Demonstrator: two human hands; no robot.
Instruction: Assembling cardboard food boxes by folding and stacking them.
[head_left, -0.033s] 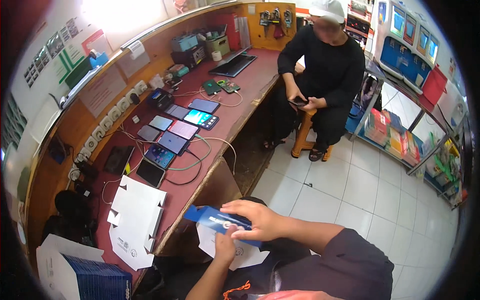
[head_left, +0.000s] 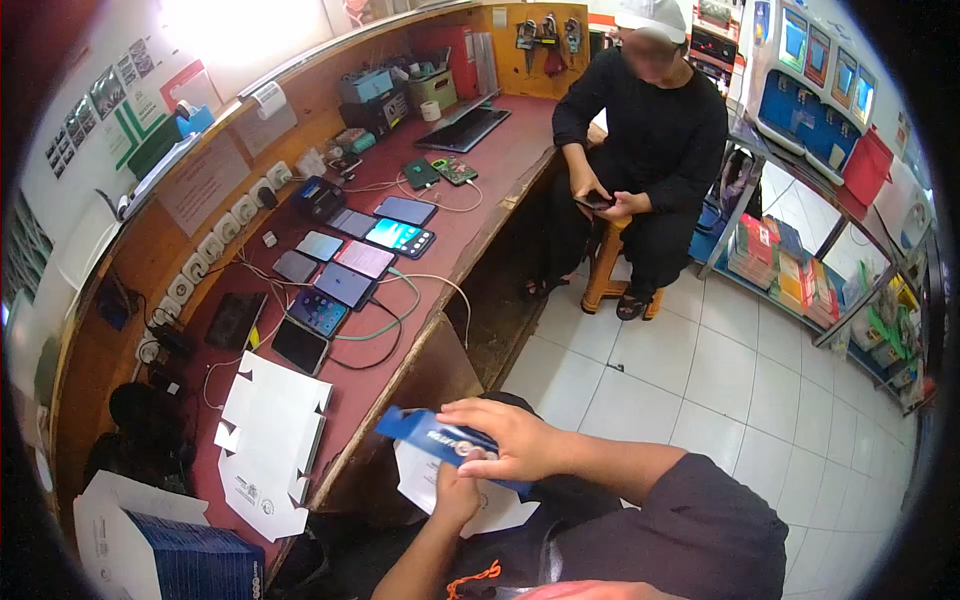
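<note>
Over my lap, a slim blue cardboard box (head_left: 445,438) with white print is between my two hands, tilted, its end flap (head_left: 391,421) sticking out to the left. My left hand (head_left: 460,492) grips it from below, thumb raised against its face. From the right, my right hand (head_left: 515,440) curves over the top with its fingers closed on the box, hiding its right part. Beneath the hands, a flat white die-cut carton sheet (head_left: 418,482) lies on my lap. More flat white carton sheets (head_left: 272,435) are piled on the counter to the left.
A stack of folded blue cartons (head_left: 205,560) stands at the lower left. Several phones (head_left: 347,286) with charging cables cover the red counter (head_left: 420,310), below a row of sockets (head_left: 212,247). Across the tiled floor, another person (head_left: 640,130) sits on a stool holding a phone.
The blue box has turned slightly in my hands, so its printed face looks narrower and its flap has shifted a little right and up. The rest looks the same.
</note>
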